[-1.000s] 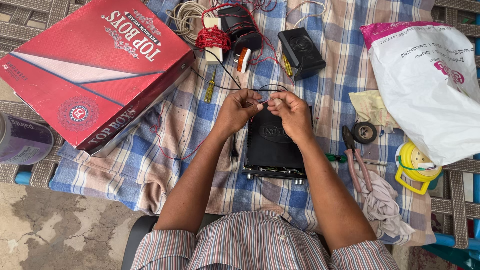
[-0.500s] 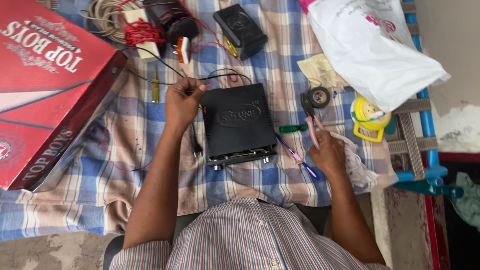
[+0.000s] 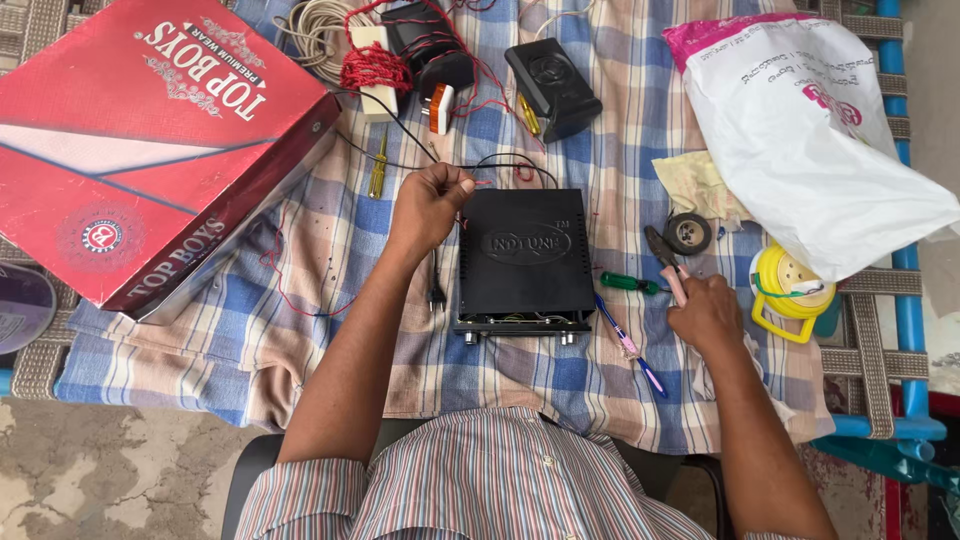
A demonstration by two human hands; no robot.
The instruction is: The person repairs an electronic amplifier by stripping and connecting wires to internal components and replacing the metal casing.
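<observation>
Thin black wire [image 3: 500,160] is pinched by closed left hand [image 3: 428,205] at black amp box [image 3: 525,255] while pliers [image 3: 662,255] are gripped by right hand [image 3: 705,312], so stripping/cutting seems underway & wire end wants bringing to cutters.

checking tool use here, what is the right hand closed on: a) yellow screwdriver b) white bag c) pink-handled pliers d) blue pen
c: the right hand is wrapped around the pink-handled pliers, whose dark nose sticks out beside the green screwdriver.
</observation>
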